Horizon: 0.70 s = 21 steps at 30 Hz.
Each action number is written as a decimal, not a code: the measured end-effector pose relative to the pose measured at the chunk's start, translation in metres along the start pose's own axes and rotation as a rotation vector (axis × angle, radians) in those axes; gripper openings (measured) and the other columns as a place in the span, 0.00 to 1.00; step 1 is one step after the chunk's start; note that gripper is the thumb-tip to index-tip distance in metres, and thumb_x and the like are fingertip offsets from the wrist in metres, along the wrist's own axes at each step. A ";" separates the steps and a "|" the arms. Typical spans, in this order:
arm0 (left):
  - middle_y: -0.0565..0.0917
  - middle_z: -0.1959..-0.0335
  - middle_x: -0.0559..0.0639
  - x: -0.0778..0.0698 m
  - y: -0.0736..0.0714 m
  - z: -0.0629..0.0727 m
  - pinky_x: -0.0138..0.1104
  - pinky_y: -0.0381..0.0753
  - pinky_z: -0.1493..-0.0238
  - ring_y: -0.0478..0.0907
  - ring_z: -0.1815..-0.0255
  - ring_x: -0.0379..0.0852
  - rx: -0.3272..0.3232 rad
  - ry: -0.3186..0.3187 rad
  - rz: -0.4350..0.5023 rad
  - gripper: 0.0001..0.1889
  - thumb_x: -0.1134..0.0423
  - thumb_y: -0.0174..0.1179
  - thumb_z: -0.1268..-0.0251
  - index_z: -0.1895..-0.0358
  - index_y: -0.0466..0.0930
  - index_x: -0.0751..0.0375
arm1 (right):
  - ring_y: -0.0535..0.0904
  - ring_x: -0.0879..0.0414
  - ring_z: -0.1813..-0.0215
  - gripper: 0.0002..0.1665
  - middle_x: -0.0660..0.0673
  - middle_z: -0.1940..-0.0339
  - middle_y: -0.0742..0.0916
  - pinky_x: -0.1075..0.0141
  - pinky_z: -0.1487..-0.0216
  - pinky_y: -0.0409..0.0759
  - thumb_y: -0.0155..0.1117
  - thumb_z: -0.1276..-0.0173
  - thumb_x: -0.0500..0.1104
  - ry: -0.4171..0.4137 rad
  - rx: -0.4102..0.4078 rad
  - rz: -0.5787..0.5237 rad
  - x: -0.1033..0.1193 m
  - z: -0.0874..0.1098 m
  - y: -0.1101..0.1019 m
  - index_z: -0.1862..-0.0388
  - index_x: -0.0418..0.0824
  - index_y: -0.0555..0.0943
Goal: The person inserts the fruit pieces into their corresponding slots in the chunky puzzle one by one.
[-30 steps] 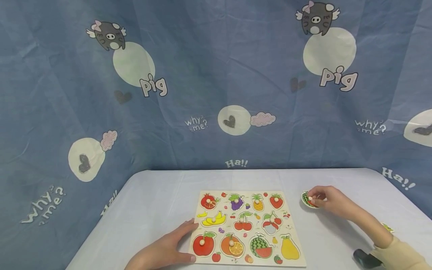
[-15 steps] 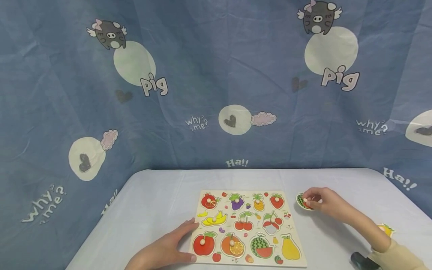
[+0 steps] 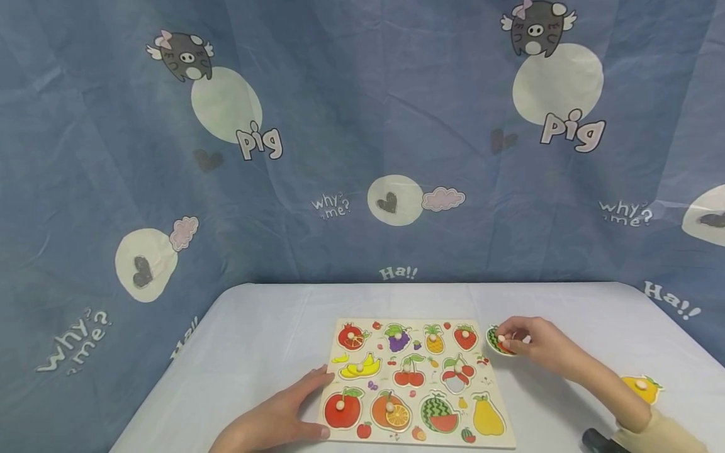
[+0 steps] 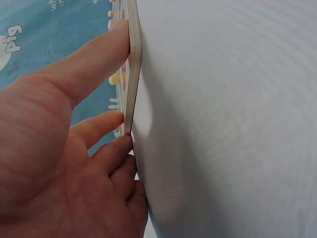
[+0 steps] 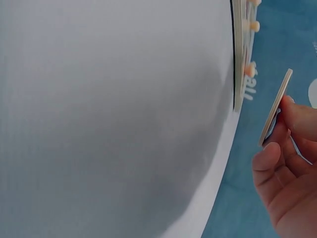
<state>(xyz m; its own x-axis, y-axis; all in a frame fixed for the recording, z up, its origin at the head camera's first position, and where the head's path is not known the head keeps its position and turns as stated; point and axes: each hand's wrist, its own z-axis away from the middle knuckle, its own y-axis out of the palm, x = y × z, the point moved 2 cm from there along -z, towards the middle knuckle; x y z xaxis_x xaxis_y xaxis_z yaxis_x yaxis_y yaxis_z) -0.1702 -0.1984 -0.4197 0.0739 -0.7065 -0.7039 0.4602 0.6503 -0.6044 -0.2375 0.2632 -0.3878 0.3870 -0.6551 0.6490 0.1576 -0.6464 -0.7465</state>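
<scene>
My right hand (image 3: 535, 340) pinches a watermelon puzzle piece (image 3: 494, 340) by its small knob. It is held just off the right edge of a fruit puzzle board (image 3: 427, 377). In the right wrist view, the watermelon piece (image 5: 277, 106) shows edge-on, tilted and raised above the table, between thumb and fingers. My left hand (image 3: 280, 415) lies at the board's left edge, thumb and index finger spread apart. The left wrist view shows the thumb touching the board (image 4: 132, 74) near its corner, and fingertips against its side.
Knobbed fruit pieces sit in most board slots. The watermelon slot (image 3: 438, 412) and pear slot (image 3: 487, 415) show pictures without knobs. A yellow-orange fruit piece (image 3: 635, 391) lies on the white table (image 3: 272, 327) behind the right forearm. A dark rounded object (image 3: 600, 441) is beside the sleeve.
My right hand has carried the watermelon piece leftward, closer to the board. More of the yellow-orange fruit piece now shows past the forearm. The left hand and the board have stayed put.
</scene>
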 end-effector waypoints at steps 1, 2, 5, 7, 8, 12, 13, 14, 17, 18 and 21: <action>0.57 0.23 0.57 0.000 0.000 0.000 0.67 0.61 0.37 0.58 0.30 0.61 0.000 0.002 0.000 0.48 0.47 0.76 0.55 0.26 0.63 0.42 | 0.76 0.60 0.64 0.07 0.53 0.67 0.84 0.68 0.69 0.77 0.67 0.36 0.33 -0.001 0.000 0.000 0.001 0.000 0.001 0.59 0.41 0.83; 0.57 0.23 0.57 -0.001 0.000 0.000 0.67 0.61 0.37 0.58 0.30 0.61 -0.001 0.004 -0.001 0.48 0.46 0.76 0.55 0.26 0.63 0.41 | 0.76 0.60 0.65 0.07 0.53 0.66 0.84 0.68 0.70 0.76 0.67 0.36 0.34 -0.001 0.000 -0.001 0.002 0.000 0.002 0.59 0.41 0.83; 0.57 0.23 0.57 -0.001 0.000 0.001 0.67 0.61 0.37 0.58 0.30 0.61 -0.001 0.005 0.004 0.48 0.46 0.76 0.56 0.26 0.63 0.41 | 0.75 0.61 0.65 0.07 0.54 0.67 0.84 0.67 0.70 0.76 0.67 0.36 0.34 -0.004 -0.004 0.006 0.006 0.001 0.004 0.59 0.42 0.83; 0.57 0.23 0.56 -0.001 0.000 0.001 0.68 0.61 0.37 0.58 0.30 0.60 -0.004 0.001 0.004 0.49 0.46 0.76 0.56 0.26 0.63 0.40 | 0.75 0.61 0.65 0.07 0.55 0.68 0.84 0.67 0.70 0.76 0.68 0.36 0.35 -0.006 -0.010 0.011 0.008 0.001 0.005 0.59 0.42 0.84; 0.57 0.23 0.56 -0.001 0.000 0.000 0.68 0.61 0.37 0.58 0.30 0.60 -0.005 -0.002 0.001 0.49 0.46 0.76 0.56 0.26 0.63 0.40 | 0.76 0.62 0.65 0.07 0.55 0.68 0.83 0.67 0.70 0.76 0.68 0.36 0.35 -0.003 -0.013 0.013 0.009 0.001 0.005 0.59 0.42 0.84; 0.57 0.23 0.56 -0.001 0.001 0.000 0.68 0.62 0.38 0.59 0.31 0.60 -0.008 -0.013 -0.014 0.49 0.45 0.76 0.57 0.26 0.63 0.40 | 0.76 0.62 0.66 0.07 0.56 0.69 0.83 0.67 0.69 0.76 0.68 0.36 0.35 -0.020 -0.028 0.013 0.014 0.002 0.006 0.59 0.42 0.84; 0.57 0.23 0.56 -0.001 0.001 0.000 0.68 0.62 0.38 0.59 0.31 0.60 -0.008 -0.011 -0.014 0.49 0.46 0.76 0.57 0.26 0.63 0.40 | 0.76 0.62 0.66 0.08 0.56 0.69 0.83 0.68 0.69 0.76 0.68 0.37 0.35 -0.025 -0.031 0.014 0.015 0.003 0.007 0.59 0.43 0.84; 0.57 0.23 0.56 -0.001 0.001 0.000 0.68 0.62 0.38 0.59 0.30 0.60 -0.007 -0.005 -0.012 0.49 0.46 0.76 0.57 0.26 0.63 0.41 | 0.76 0.63 0.66 0.08 0.57 0.69 0.83 0.68 0.69 0.76 0.68 0.37 0.35 -0.031 -0.034 0.016 0.017 0.003 0.007 0.59 0.43 0.84; 0.57 0.23 0.56 -0.002 0.000 0.001 0.68 0.60 0.37 0.58 0.29 0.61 -0.006 0.005 -0.006 0.49 0.46 0.76 0.57 0.26 0.63 0.42 | 0.76 0.63 0.65 0.09 0.57 0.68 0.83 0.68 0.69 0.76 0.68 0.37 0.33 -0.044 -0.040 0.027 0.021 0.005 0.008 0.59 0.44 0.84; 0.57 0.23 0.56 -0.002 0.000 0.001 0.68 0.59 0.37 0.57 0.29 0.61 -0.004 0.008 -0.003 0.49 0.46 0.76 0.56 0.26 0.63 0.42 | 0.76 0.63 0.65 0.09 0.57 0.68 0.83 0.68 0.69 0.76 0.68 0.37 0.34 -0.044 -0.040 0.030 0.022 0.005 0.009 0.59 0.44 0.84; 0.57 0.23 0.56 -0.002 0.000 0.001 0.68 0.58 0.36 0.57 0.29 0.61 -0.002 0.008 -0.003 0.49 0.47 0.76 0.56 0.26 0.63 0.42 | 0.75 0.63 0.65 0.09 0.58 0.68 0.83 0.68 0.69 0.76 0.68 0.36 0.34 -0.038 -0.036 0.029 0.026 0.006 0.011 0.59 0.45 0.84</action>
<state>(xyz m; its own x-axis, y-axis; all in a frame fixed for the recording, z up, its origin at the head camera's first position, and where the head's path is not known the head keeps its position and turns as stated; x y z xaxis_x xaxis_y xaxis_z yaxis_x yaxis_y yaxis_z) -0.1695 -0.1973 -0.4175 0.0653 -0.7062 -0.7050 0.4582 0.6489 -0.6075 -0.2205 0.2412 -0.3803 0.4250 -0.6588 0.6207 0.1134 -0.6416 -0.7586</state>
